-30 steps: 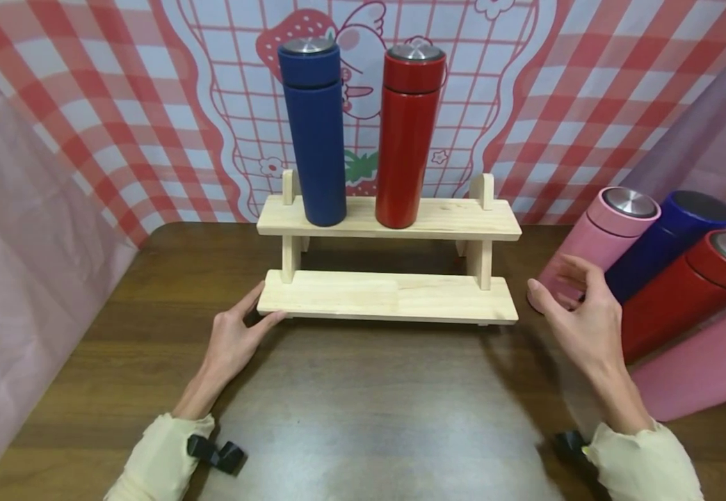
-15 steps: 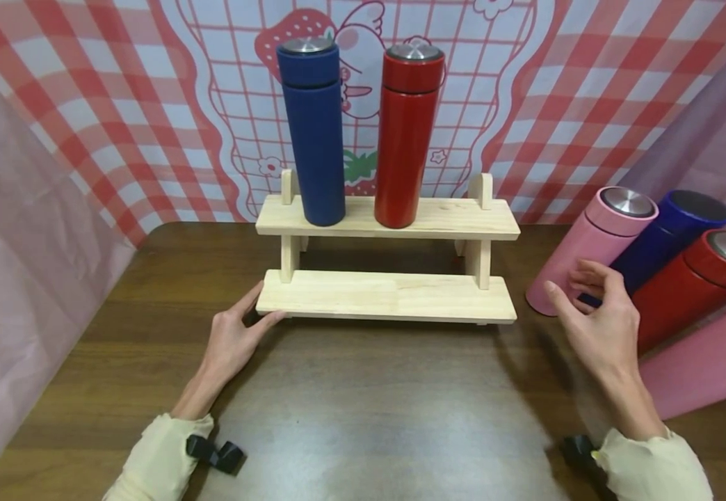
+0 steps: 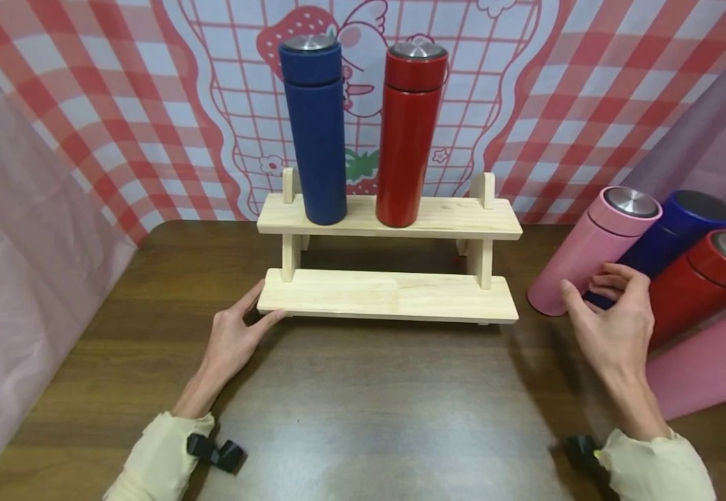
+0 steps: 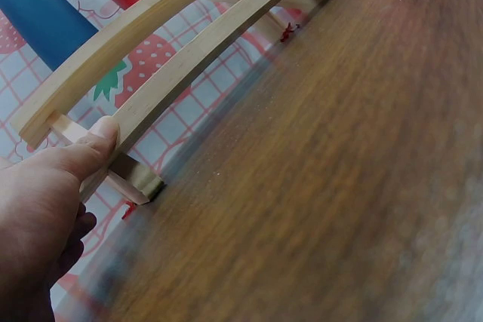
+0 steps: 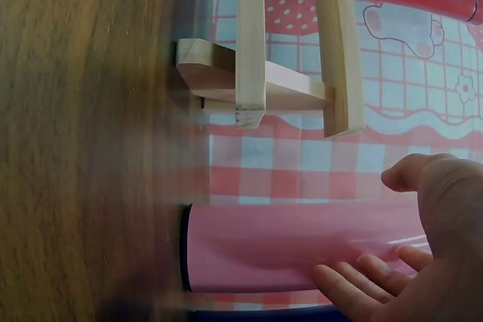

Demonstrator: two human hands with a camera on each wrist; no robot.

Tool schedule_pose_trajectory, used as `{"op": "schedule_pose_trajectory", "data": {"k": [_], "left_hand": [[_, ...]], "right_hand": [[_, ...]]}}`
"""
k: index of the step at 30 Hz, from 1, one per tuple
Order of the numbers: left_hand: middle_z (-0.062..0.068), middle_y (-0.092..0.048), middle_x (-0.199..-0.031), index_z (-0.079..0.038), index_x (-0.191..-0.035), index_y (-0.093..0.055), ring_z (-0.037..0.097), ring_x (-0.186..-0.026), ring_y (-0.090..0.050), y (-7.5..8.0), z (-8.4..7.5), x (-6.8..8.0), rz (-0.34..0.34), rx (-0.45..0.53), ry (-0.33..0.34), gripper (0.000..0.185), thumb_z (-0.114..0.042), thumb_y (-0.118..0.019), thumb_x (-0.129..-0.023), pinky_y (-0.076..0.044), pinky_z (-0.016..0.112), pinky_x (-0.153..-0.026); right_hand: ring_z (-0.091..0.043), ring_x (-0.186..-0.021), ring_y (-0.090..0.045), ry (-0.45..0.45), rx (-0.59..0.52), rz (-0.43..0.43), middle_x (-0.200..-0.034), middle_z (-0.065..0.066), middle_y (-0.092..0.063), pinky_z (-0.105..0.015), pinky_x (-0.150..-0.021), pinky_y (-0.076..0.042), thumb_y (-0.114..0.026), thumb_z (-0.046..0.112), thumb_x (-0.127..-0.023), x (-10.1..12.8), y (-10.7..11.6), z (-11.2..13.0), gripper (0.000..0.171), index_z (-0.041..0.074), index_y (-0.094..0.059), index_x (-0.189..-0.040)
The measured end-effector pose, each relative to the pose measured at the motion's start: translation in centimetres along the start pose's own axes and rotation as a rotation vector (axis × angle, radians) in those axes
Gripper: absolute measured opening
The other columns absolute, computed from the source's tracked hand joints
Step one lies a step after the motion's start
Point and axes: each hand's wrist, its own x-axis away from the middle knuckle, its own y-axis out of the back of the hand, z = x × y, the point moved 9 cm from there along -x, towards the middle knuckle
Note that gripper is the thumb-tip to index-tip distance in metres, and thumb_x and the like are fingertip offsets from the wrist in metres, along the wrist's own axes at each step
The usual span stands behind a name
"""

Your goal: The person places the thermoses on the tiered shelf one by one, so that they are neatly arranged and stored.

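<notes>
A two-tier wooden rack (image 3: 388, 296) stands on the brown table (image 3: 369, 403). A blue flask (image 3: 314, 129) and a red flask (image 3: 409, 132) stand upright on its top shelf. My left hand (image 3: 234, 337) rests at the lower shelf's left front corner, thumb (image 4: 98, 135) against the board (image 4: 189, 73), fingers straight. My right hand (image 3: 613, 320) is at the lower end of a leaning pink flask (image 3: 591, 247), fingers (image 5: 358, 280) touching its side (image 5: 287, 250), thumb apart.
Beside the pink flask lean a blue flask (image 3: 676, 233), a red flask (image 3: 701, 278) and another pink flask (image 3: 707, 369) at the right edge. A chequered cloth backdrop (image 3: 87, 90) closes the back and sides.
My right hand has moved right and down from the rack's end to the pink flask's base, its fingers now touching it. My left hand has stayed in place.
</notes>
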Motion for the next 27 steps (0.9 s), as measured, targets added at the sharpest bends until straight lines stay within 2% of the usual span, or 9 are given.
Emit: {"op": "schedule_pose_trajectory", "data": {"k": [7,13,15,27], "left_hand": [[0.021,-0.055,-0.145,0.000,-0.149,-0.053,0.039,-0.130,-0.056,0.0,0.0,0.0,-0.004,-0.001,-0.005,0.070,-0.024,-0.084,-0.091,-0.048,0.058,-0.102],[0.020,-0.055,-0.146,0.000,-0.150,-0.053,0.038,-0.131,-0.055,-0.1,0.1,-0.1,0.003,0.001,0.013,0.070,-0.025,-0.083,-0.091,-0.046,0.057,-0.104],[0.020,-0.055,-0.146,0.000,-0.150,-0.053,0.038,-0.131,-0.055,-0.1,0.1,-0.1,0.005,0.002,0.015,0.070,-0.025,-0.083,-0.091,-0.046,0.057,-0.104],[0.020,-0.055,-0.145,0.001,-0.149,-0.053,0.038,-0.131,-0.056,0.0,0.0,0.0,-0.003,0.002,0.009,0.070,-0.024,-0.083,-0.091,-0.047,0.057,-0.103]], "right_hand": [[0.002,-0.095,-0.058,-0.032,0.025,-0.030,-0.109,0.017,-0.051,-0.004,-0.074,-0.046,-0.080,0.018,-0.087,-0.6,0.2,-0.9,0.064,0.010,-0.048,-0.142],[-0.011,-0.111,-0.061,-0.078,0.058,0.011,-0.135,-0.008,-0.056,-0.010,-0.084,-0.050,-0.078,0.022,-0.089,-0.8,-0.3,-1.5,0.072,0.014,-0.042,-0.151],[-0.016,-0.116,-0.061,-0.092,0.062,0.019,-0.141,-0.012,-0.056,-0.013,-0.088,-0.050,-0.077,0.023,-0.089,-0.9,-0.5,-1.7,0.073,0.015,-0.041,-0.153],[-0.023,-0.122,-0.060,-0.145,0.065,0.023,-0.146,-0.012,-0.056,-0.021,-0.096,-0.050,-0.076,0.028,-0.090,-1.9,-1.0,-2.6,0.074,0.016,-0.041,-0.154]]}}
